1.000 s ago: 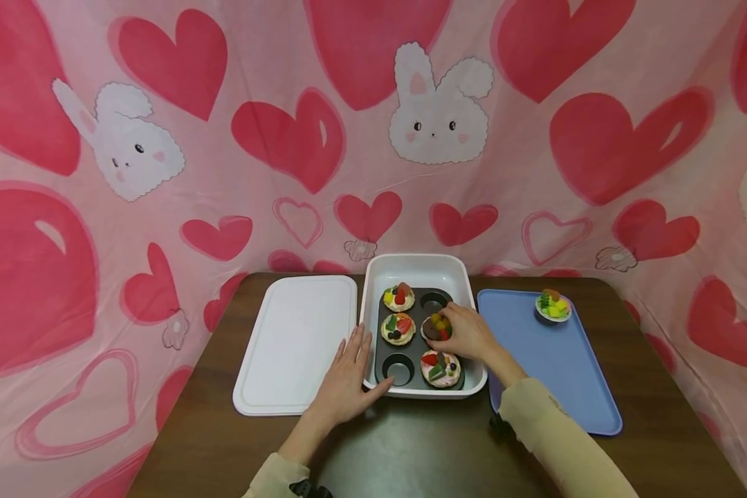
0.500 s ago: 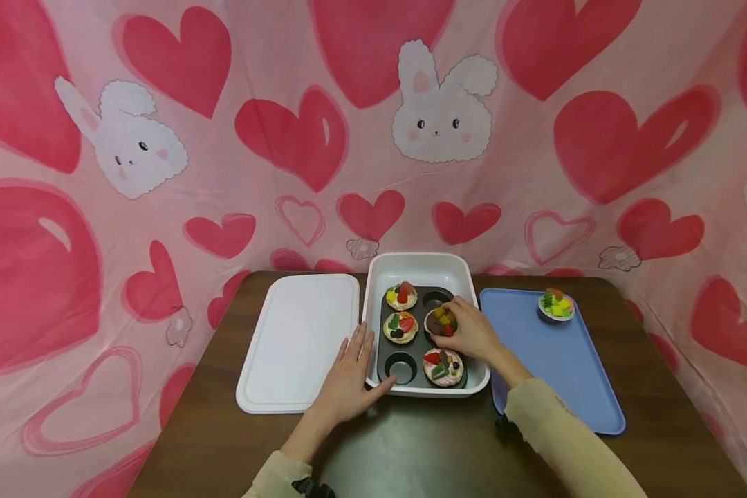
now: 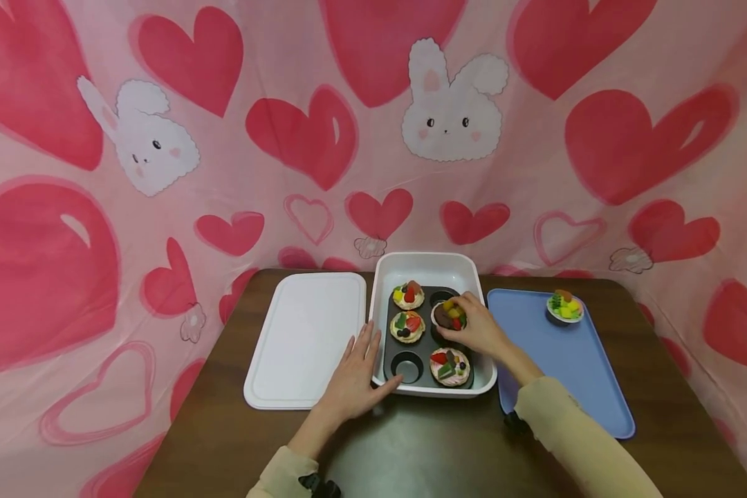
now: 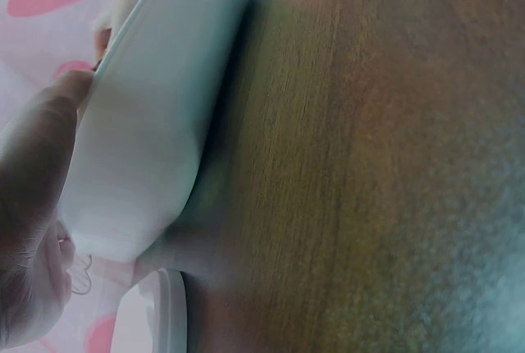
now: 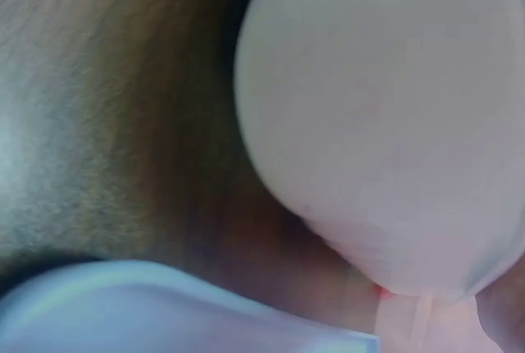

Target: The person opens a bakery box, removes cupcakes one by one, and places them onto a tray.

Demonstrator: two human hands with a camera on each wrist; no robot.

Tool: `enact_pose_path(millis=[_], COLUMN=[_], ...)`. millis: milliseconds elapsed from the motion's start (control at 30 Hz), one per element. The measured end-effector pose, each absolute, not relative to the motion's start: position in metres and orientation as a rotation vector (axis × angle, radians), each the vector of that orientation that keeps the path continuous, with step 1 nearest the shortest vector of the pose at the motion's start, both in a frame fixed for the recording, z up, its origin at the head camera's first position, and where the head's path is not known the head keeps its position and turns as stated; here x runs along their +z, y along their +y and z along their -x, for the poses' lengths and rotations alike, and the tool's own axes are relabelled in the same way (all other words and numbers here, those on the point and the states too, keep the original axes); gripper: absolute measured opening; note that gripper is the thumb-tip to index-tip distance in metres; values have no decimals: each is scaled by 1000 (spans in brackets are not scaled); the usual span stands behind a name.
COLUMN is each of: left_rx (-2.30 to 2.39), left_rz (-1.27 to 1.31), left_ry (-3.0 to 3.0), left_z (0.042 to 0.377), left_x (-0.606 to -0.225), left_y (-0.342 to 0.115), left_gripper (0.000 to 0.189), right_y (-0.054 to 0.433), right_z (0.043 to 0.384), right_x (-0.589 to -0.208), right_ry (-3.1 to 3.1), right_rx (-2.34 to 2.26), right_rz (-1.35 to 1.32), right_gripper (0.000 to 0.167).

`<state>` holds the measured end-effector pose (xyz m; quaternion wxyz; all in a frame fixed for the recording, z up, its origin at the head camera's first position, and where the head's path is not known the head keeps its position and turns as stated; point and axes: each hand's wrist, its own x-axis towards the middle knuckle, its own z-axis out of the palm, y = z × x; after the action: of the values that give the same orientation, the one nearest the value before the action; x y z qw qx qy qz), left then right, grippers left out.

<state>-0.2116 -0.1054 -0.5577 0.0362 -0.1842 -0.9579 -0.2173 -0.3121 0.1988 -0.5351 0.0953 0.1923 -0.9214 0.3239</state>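
In the head view my right hand (image 3: 481, 332) pinches a cupcake topped with chocolate and fruit pieces (image 3: 449, 315) between thumb and fingers, at the middle right cup of a dark muffin tin (image 3: 420, 349). The cupcake seems slightly raised from its cup. The tin lies inside a white rectangular tub (image 3: 432, 263). My left hand (image 3: 355, 380) rests with straight, spread fingers at the tub's left front corner, its thumb over the front rim. In the left wrist view the left thumb (image 4: 41, 152) touches the rim of the tub (image 4: 156, 115). The right wrist view shows mostly the tub's wall (image 5: 385, 115).
Several fruit-topped cupcakes, such as a strawberry one (image 3: 450, 366), sit in other cups of the tin. A white board (image 3: 305, 339) lies left of the tub. A blue tray (image 3: 563, 373) lies to the right, carrying one cupcake (image 3: 564, 308) at its far end.
My right hand has drawn the chocolate cupcake slightly up out of its cup. The left hand keeps its place on the tub. The whole head view has shifted a little.
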Motion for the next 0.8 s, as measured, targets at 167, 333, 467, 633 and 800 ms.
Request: enact_pose_path(millis=[167, 333, 467, 633, 800], left_rx=[-649, -660, -671, -676, -675], left_rz=[571, 583, 583, 580, 572], left_ry=[-2955, -2951, -2954, -2966, -2964], left_z=[212, 212, 212, 213, 214], left_x=[-559, -559, -558, -558, -557], left_y=[-105, -105, -105, -105, -106], left_gripper=[106, 106, 106, 106, 107], right_y=[201, 207, 212, 216, 217], right_z=[313, 314, 315, 314, 311], right_x=[-530, -529, -527, -520, -513], right_ry=[-2672, -2590, -2569, -2569, -2549], right_rx=[1060, 1208, 1382, 1647, 1812], right_rz=[-588, -601, -594, -441, -269], right_gripper=[67, 68, 68, 74, 76])
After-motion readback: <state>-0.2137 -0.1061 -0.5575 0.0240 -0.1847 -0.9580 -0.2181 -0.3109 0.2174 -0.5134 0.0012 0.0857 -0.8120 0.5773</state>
